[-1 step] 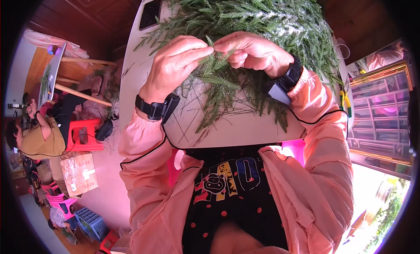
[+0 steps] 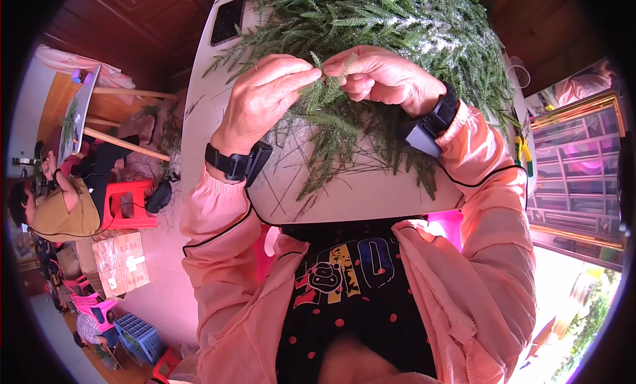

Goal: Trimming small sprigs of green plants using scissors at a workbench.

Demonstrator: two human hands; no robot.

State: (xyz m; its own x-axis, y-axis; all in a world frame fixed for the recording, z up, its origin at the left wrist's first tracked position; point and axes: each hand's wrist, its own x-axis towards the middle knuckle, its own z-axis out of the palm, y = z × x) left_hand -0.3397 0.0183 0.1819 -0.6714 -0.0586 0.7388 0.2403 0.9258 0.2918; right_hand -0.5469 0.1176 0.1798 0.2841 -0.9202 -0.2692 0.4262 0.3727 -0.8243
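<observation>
Between my two hands is a small green artificial pine sprig, pinched near its upper end. My left hand closes thumb and fingers on it from the left. From the right, my right hand pinches the same sprig, its fingertips meeting the left ones; a leaf tip sticks up by them. Under and beyond the hands lies a large heap of green pine branches, part of it dusted white. More sprigs and thin dark wires or stems are scattered on the white table close to me.
A black phone lies at the table's far left corner. Yellow-and-green handled pliers are at the right edge. Leftward stand a red stool with a seated person, a cardboard box and a blue crate.
Both hands stay in almost the same place. The right fingers have shifted slightly around the sprig, and a leaf tip beside them now stands more upright.
</observation>
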